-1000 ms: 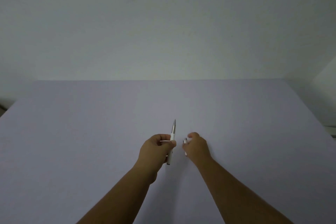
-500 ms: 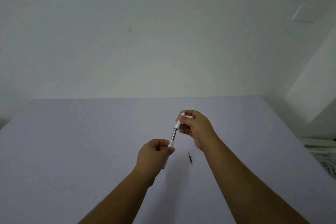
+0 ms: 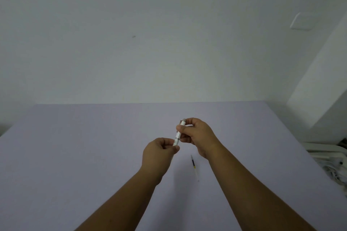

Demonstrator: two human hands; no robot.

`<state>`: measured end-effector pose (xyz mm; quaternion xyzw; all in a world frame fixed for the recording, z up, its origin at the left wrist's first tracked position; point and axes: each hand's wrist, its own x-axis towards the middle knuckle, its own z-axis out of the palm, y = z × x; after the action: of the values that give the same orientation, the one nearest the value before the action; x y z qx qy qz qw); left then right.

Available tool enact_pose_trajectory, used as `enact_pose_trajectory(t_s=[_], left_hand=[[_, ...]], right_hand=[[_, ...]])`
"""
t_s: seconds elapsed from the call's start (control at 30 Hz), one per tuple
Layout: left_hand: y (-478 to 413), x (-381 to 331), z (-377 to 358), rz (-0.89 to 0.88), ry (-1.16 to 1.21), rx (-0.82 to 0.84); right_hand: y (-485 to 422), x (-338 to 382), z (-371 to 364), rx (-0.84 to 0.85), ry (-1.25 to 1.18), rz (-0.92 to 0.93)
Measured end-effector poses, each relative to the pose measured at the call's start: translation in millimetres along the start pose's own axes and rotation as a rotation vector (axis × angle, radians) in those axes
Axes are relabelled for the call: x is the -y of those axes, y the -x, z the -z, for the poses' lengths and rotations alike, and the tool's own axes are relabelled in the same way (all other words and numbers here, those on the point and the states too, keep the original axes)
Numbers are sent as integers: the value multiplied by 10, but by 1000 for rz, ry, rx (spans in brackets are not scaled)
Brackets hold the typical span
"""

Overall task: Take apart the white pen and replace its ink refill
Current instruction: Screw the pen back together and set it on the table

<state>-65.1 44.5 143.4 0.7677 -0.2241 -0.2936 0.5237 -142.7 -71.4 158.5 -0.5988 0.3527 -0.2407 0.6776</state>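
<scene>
The white pen (image 3: 178,135) is held above the table, tilted with its top end up and away. My left hand (image 3: 159,153) grips its lower part, fingers closed round it. My right hand (image 3: 196,134) grips the upper part, with the silver-tipped top end poking out above the fingers. The two parts meet at a silver ring with no gap showing between them. A thin ink refill (image 3: 194,164), dark with a yellow band, lies on the table just below my right wrist.
The lilac table (image 3: 75,146) reaches to a white wall at the back. White objects (image 3: 326,157) lie off the table's right edge. A white switch plate (image 3: 304,21) is on the wall at upper right.
My right hand lifted the pen's upper part from near the table and brought it onto the lower part in my left hand. The silver front section is now covered. The refill has come into view.
</scene>
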Motion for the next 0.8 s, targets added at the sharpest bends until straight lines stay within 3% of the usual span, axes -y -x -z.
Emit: enact_pose_trajectory(t_s=[0.33,0.53,0.63,0.73,0.8], left_hand=[[-40,146,-80,0,-65,-65],[-130,220,-96,82,0,17],[-192,318,-115,180,47,69],[-265,501,-170,309,110,123],[-316,658,-254,362,112,130]], right_hand=[[-77,-52,-37,-21,95,-51],[-139,-148,-10,-7,128,-73],[-210,-307,73,-103,159,-111],[-273,-623,229,-227,395,-173],[-287,-916,316,-202,645,-233]])
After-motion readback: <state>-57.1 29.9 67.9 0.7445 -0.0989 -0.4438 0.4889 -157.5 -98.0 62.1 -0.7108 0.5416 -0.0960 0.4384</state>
